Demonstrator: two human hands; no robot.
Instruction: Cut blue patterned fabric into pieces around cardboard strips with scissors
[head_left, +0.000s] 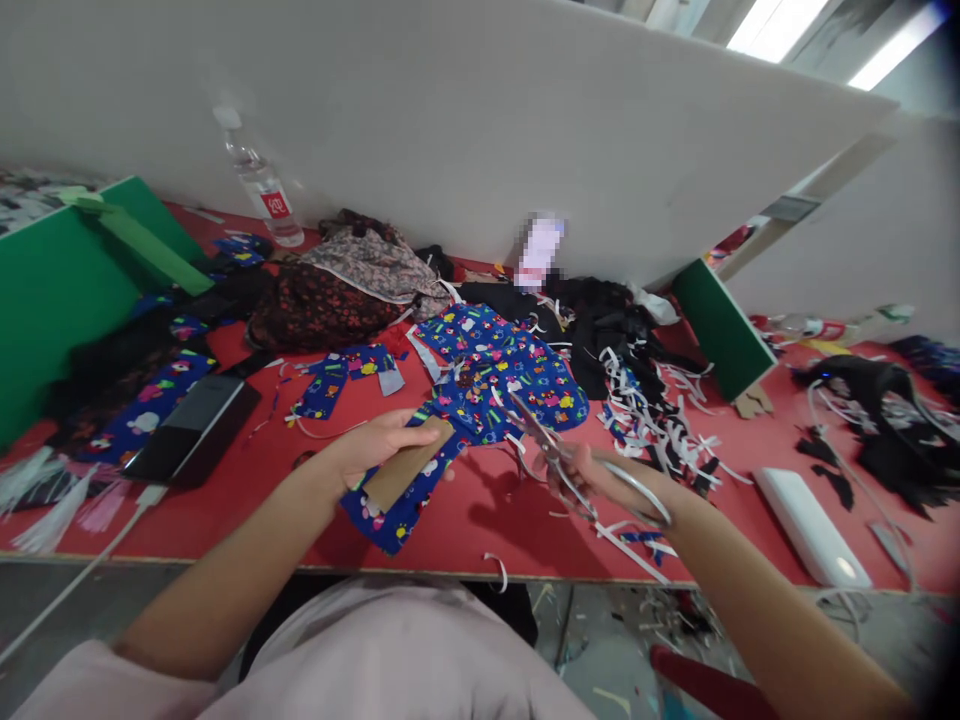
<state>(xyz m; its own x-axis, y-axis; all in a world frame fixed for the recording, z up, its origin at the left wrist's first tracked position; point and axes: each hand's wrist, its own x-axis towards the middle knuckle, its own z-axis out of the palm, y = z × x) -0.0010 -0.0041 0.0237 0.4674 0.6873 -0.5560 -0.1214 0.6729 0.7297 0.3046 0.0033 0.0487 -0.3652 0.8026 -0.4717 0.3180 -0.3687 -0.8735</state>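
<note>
the left hand (375, 445) grasps a piece of blue patterned fabric (405, 490) with a brown cardboard template (409, 465) pressed on top of it, fingers curled over the card's upper edge. the right hand (600, 480) grips a pair of scissors (555, 450) by the handles, blades parted and pointing toward the fabric's right edge (just beside it, whether touching i cannot tell). both sit above the red table (480, 520) near its front edge. more blue fabric (502, 370) lies behind, white scrap strips (652, 420) to the right, a dark tablet (195, 430) to the left, a water bottle (259, 185) by the wall.
</note>
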